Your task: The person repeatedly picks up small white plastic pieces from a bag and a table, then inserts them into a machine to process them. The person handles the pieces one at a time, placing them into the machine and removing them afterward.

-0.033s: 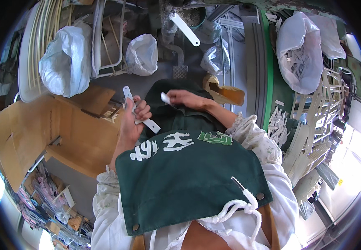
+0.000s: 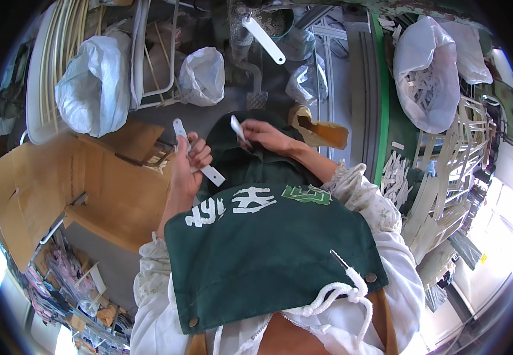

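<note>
My left hand (image 2: 192, 158) is closed round a flat white strip with holes near its ends. The upper end of this strip (image 2: 178, 126) sticks out above my thumb, and a square-cut lower end shows below my fingers. Whether it is one strip or two, I cannot tell. A little to the right, my right hand (image 2: 266, 137) pinches a smaller-looking white strip (image 2: 237, 126), partly hidden by the fingers. Both hands are over the dark green apron (image 2: 274, 248). Ahead of them, another white strip (image 2: 263, 40) with a round hole sits slanted at the machine.
A foot pedal (image 2: 257, 99) lies beyond my lap. White sacks (image 2: 202, 77) stand ahead and left, and a large sack of white pieces (image 2: 426, 89) is far right. An open cardboard box (image 2: 31, 183) is at left; a brown paper bag (image 2: 327, 135) lies right of my right hand.
My right hand has shifted slightly right, and its strip has turned more upright, showing more length. My left hand and its strip have moved slightly up and left.
</note>
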A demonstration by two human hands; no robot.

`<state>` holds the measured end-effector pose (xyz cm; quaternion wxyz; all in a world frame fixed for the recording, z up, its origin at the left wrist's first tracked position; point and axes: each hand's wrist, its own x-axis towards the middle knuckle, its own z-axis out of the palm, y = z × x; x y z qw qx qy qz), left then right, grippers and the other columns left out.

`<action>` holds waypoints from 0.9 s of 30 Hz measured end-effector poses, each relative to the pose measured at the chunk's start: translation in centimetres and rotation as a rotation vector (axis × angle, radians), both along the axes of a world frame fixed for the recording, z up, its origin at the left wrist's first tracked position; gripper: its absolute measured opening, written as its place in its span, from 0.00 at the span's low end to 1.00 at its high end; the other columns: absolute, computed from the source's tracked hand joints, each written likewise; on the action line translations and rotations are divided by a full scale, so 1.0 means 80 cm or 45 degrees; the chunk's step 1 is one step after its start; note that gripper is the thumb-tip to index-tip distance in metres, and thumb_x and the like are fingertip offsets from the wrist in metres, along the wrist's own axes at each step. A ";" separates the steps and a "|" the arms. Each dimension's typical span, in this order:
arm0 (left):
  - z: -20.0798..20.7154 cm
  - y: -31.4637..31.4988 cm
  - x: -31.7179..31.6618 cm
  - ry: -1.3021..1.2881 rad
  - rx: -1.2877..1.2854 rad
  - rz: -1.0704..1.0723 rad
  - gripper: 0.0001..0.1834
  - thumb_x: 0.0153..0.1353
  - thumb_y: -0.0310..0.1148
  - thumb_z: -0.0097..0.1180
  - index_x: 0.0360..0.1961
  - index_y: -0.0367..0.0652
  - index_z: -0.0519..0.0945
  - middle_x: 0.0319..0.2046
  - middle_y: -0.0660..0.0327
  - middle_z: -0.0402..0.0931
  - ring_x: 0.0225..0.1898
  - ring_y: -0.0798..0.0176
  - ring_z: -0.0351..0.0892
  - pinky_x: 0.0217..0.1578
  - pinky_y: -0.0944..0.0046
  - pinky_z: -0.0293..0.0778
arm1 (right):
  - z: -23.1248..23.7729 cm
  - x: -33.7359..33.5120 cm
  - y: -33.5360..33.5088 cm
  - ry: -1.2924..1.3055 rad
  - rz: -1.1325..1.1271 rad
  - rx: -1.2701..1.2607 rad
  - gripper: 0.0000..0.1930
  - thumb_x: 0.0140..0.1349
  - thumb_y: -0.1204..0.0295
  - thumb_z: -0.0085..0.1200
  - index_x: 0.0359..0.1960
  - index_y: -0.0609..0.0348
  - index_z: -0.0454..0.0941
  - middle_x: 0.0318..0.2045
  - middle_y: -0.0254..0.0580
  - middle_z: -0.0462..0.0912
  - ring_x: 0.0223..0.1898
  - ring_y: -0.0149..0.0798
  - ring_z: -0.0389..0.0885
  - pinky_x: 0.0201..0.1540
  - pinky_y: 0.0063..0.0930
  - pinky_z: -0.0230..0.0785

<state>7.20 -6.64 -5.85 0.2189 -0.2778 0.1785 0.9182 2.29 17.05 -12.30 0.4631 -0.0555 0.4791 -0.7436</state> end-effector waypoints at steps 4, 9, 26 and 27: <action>0.013 0.022 -0.037 0.128 -0.507 -0.107 0.18 0.65 0.43 0.51 0.44 0.36 0.74 0.17 0.73 0.57 0.16 0.79 0.53 0.16 0.75 0.48 | 0.103 -0.023 -0.043 0.248 -0.244 0.411 0.08 0.63 0.75 0.51 0.41 0.66 0.74 0.26 0.37 0.79 0.22 0.25 0.75 0.24 0.19 0.69; 0.066 -0.002 -0.078 0.005 -1.111 0.166 0.12 0.60 0.37 0.57 0.28 0.39 0.75 0.19 0.70 0.66 0.15 0.78 0.59 0.16 0.75 0.54 | 0.174 -0.017 -0.037 1.146 0.047 0.917 0.04 0.58 0.77 0.51 0.33 0.65 0.76 0.23 0.49 0.79 0.24 0.50 0.79 0.30 0.32 0.72; 0.078 -0.019 -0.088 0.112 -0.822 0.348 0.12 0.63 0.35 0.53 0.25 0.41 0.72 0.16 0.69 0.62 0.12 0.78 0.52 0.16 0.73 0.50 | -0.038 0.011 -0.090 1.144 1.185 0.733 0.11 0.47 0.73 0.54 0.32 0.68 0.81 0.34 0.58 0.81 0.39 0.51 0.82 0.44 0.38 0.73; 0.078 -0.020 -0.090 0.194 -0.761 0.332 0.12 0.64 0.35 0.51 0.25 0.41 0.71 0.16 0.69 0.61 0.12 0.78 0.51 0.16 0.73 0.49 | -0.056 0.016 -0.091 1.134 1.103 0.738 0.11 0.48 0.73 0.54 0.32 0.67 0.81 0.35 0.58 0.81 0.39 0.51 0.82 0.43 0.38 0.73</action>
